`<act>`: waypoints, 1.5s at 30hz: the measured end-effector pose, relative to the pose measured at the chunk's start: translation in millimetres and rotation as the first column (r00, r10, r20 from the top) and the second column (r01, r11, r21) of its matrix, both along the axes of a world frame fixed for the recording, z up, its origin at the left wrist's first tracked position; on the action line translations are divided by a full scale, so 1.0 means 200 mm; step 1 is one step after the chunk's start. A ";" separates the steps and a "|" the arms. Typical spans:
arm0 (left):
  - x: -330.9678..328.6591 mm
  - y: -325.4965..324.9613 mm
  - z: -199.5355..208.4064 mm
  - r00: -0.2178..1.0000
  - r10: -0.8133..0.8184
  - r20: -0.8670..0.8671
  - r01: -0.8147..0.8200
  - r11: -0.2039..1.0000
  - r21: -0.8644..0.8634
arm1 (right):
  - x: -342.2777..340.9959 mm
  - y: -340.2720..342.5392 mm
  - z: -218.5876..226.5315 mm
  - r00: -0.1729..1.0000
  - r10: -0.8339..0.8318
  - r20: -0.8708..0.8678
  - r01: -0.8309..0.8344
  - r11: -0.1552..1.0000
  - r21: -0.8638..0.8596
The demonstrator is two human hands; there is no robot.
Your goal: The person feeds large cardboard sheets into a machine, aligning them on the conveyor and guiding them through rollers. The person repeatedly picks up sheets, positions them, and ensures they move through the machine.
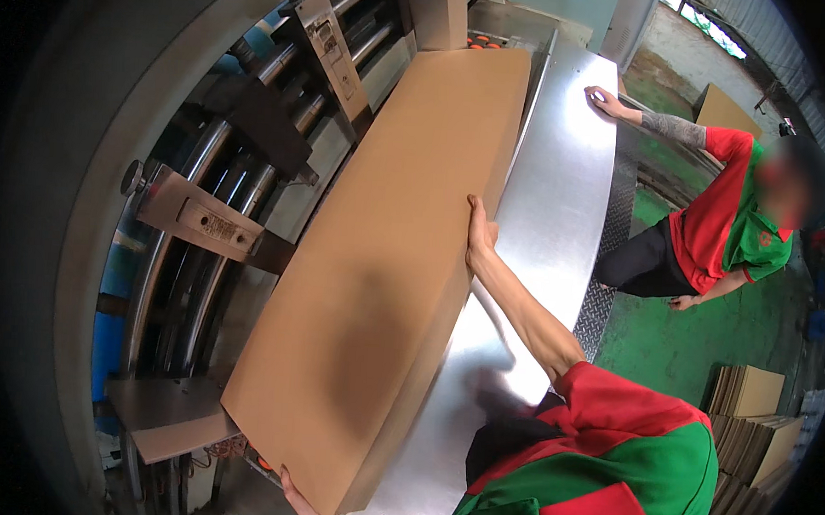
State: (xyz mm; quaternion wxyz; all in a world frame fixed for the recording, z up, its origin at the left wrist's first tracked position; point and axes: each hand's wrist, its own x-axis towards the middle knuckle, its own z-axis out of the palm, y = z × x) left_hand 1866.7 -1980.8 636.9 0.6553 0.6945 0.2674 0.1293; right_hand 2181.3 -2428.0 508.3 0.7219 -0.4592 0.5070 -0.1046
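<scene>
A long, thick stack of brown cardboard sheets point(386, 229) lies slantwise along the machine's feed side. At the middle of its right long edge my right hand point(480, 235) grips it, the fingertips reaching onto the top face. My left hand point(300, 503) holds the near end by the corner; the picture's lower edge cuts off part of it. A dark, soft shadow falls on the near half of the top sheet.
Left stands the machine with metal rollers point(204, 285) and bracket arms point(202, 219). A shiny metal table point(564, 163) runs along the stack's right. Beyond it a co-worker point(709, 206) rests one hand on the table. More cardboard stacks point(746, 429) stand on the green floor.
</scene>
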 end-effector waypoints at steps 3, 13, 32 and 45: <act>-0.03 0.07 -0.04 0.998 -0.064 -0.014 0.064 0.996 0.054 | 0.00 0.01 0.01 0.999 -0.018 0.030 0.018 1.000 -0.006; -0.06 0.09 0.03 0.973 -0.190 -0.133 0.206 0.971 0.119 | -0.02 0.03 0.07 0.983 -0.022 0.182 0.007 0.997 0.079; 0.40 0.42 -0.59 0.984 0.096 -0.148 -0.164 0.806 -0.569 | 0.15 0.28 -0.51 0.866 -0.037 0.498 -0.166 0.919 0.358; 0.32 0.67 -1.26 0.957 0.010 -0.291 -0.186 0.790 -0.584 | 0.18 0.23 -0.73 0.924 0.108 0.366 -0.234 0.919 0.317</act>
